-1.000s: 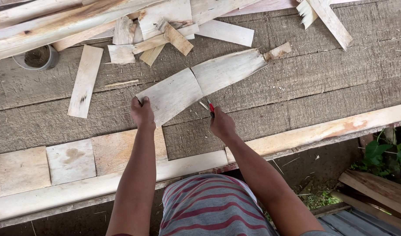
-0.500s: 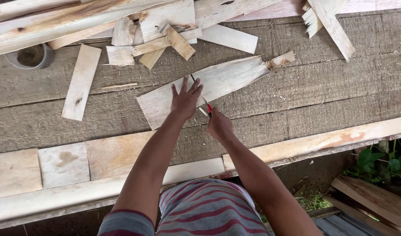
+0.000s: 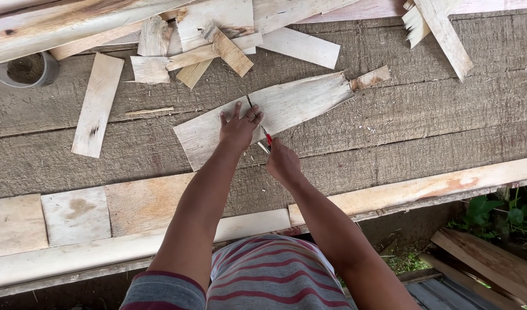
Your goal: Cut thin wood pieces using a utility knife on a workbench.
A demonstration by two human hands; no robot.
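Observation:
A pale, thin wood slab lies slanted on the grey plank workbench. My left hand rests flat on the slab's middle, fingers spread, beside a dark line across it. My right hand is closed around a small red-handled tool at the slab's near edge, just right of the left hand. The tool's tip is too small to make out.
Several wood offcuts are piled at the bench's far side. A loose strip lies at the left near a grey round tin. Pale boards run along the near edge. Planks and plants sit on the ground at the right.
My left hand has moved from the slab's left end to its middle and now lies flat there. My right hand has stayed by the near edge with the tool.

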